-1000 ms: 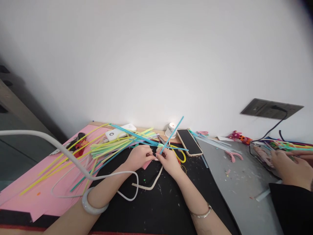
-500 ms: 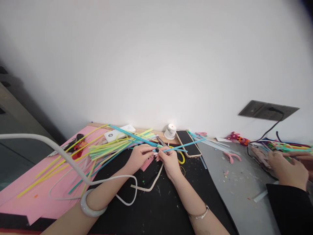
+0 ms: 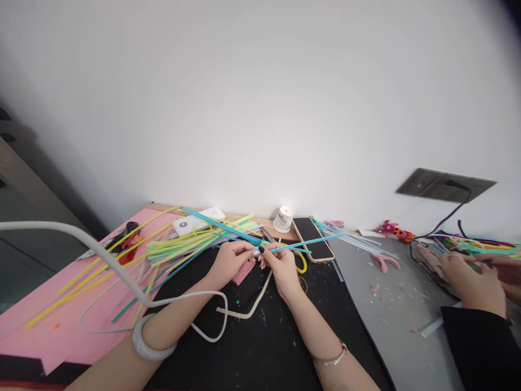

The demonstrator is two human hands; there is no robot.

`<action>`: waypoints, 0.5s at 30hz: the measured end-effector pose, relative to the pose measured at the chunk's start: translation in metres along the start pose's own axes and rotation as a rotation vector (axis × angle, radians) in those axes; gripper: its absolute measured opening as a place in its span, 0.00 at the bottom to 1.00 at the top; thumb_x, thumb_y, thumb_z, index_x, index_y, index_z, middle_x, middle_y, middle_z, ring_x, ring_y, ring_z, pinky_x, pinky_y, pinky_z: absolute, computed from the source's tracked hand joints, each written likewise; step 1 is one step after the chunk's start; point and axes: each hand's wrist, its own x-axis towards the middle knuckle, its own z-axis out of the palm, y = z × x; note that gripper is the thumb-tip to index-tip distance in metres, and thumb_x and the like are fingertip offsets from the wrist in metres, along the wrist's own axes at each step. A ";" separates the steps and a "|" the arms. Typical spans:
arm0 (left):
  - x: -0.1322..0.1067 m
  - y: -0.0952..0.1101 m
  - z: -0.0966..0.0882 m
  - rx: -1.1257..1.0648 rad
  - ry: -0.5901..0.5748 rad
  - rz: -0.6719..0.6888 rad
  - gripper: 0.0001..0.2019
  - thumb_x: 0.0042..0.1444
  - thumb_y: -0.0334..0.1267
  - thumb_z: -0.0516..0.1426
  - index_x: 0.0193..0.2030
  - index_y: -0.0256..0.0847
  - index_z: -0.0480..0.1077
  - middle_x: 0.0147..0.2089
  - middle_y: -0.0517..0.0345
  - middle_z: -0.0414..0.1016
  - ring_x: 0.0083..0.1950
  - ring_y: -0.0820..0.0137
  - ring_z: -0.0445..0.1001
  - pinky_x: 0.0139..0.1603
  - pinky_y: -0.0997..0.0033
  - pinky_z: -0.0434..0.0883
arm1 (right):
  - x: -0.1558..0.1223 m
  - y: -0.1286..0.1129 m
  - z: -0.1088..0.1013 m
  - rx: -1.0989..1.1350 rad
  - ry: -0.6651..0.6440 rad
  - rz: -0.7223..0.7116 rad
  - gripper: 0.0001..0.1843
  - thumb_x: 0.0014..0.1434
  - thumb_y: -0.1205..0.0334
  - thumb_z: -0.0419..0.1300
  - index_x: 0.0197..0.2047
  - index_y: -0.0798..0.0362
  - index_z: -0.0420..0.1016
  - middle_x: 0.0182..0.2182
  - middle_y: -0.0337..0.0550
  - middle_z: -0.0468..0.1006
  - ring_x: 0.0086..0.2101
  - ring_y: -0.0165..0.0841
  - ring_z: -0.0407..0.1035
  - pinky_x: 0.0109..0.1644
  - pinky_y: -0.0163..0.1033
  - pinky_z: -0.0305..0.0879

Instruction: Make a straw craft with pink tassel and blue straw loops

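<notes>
Blue pipe cleaners (image 3: 307, 244) cross between my two hands above the black mat (image 3: 260, 353). My left hand (image 3: 230, 264) pinches them near the crossing, its fingertips almost against those of the other hand. On the right, my right hand (image 3: 281, 268) grips them between thumb and forefinger, with blue ends sticking out past it. The fingers hide the exact joining spot. Just under the fingertips lies a pink block-like piece (image 3: 243, 273). A bent cream pipe cleaner (image 3: 253, 308) rests on the mat below.
Green, yellow and blue pipe cleaners (image 3: 175, 251) lie in a pile at left by a white power bank (image 3: 199, 221). A white cable (image 3: 134, 288) loops over my left forearm. A white cup (image 3: 283, 219), a phone (image 3: 313, 239) and pink pliers (image 3: 385, 263) stand right; a co-worker's hands (image 3: 474, 279) work there.
My hands stay at nearly the same spot, the fingers shifting slightly on the blue pipe cleaners. The co-worker's hands have moved a little to the left.
</notes>
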 end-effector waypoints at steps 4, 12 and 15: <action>0.001 0.000 -0.001 0.050 -0.011 0.001 0.08 0.53 0.37 0.57 0.25 0.39 0.73 0.26 0.59 0.76 0.30 0.69 0.73 0.33 0.72 0.68 | 0.000 -0.001 0.000 -0.042 0.009 -0.057 0.15 0.54 0.50 0.64 0.31 0.54 0.69 0.18 0.33 0.69 0.18 0.25 0.61 0.23 0.31 0.59; 0.000 0.004 -0.005 0.313 -0.175 0.087 0.11 0.54 0.31 0.54 0.23 0.39 0.72 0.25 0.59 0.76 0.29 0.70 0.72 0.34 0.73 0.65 | -0.002 -0.001 -0.006 -0.355 0.031 -0.166 0.11 0.60 0.54 0.56 0.31 0.53 0.68 0.19 0.33 0.64 0.19 0.26 0.55 0.22 0.32 0.50; 0.000 0.007 -0.006 0.375 -0.215 0.122 0.11 0.55 0.32 0.54 0.23 0.39 0.73 0.25 0.58 0.76 0.30 0.70 0.73 0.35 0.73 0.65 | -0.003 -0.001 -0.007 -0.463 0.025 -0.211 0.09 0.60 0.57 0.55 0.31 0.52 0.68 0.20 0.35 0.66 0.21 0.29 0.59 0.25 0.33 0.54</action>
